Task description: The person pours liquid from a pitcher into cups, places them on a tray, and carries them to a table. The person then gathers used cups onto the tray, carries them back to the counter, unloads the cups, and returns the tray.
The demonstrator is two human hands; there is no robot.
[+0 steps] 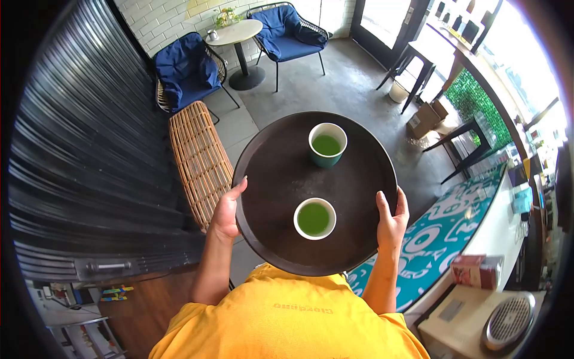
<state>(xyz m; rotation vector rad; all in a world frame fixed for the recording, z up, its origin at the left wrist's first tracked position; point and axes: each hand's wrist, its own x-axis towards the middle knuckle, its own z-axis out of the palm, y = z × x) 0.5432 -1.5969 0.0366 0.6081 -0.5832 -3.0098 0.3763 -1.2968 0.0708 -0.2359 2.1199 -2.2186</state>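
A round dark brown serving tray [269,173] is held out in front of my yellow shirt. My left hand [227,209] grips its rim on the left side of the view, thumb on top and fingers hidden beneath. On the opposite rim, my right hand [391,218] has its thumb over the edge and fingers around the outside. Two cups stand upright on the tray, both with green liquid inside. The far paper cup [326,157] has a green outer wall; the near paper cup [315,219] shows mostly its white rim. Neither hand touches the cups.
A rattan bench [200,161] lies left of the tray, beside a black corrugated wall [89,149]. Blue-cushioned chairs flank a small round table [236,33] ahead. Black stools and a cardboard box [427,118] stand at the right, near a teal-patterned counter [430,239].
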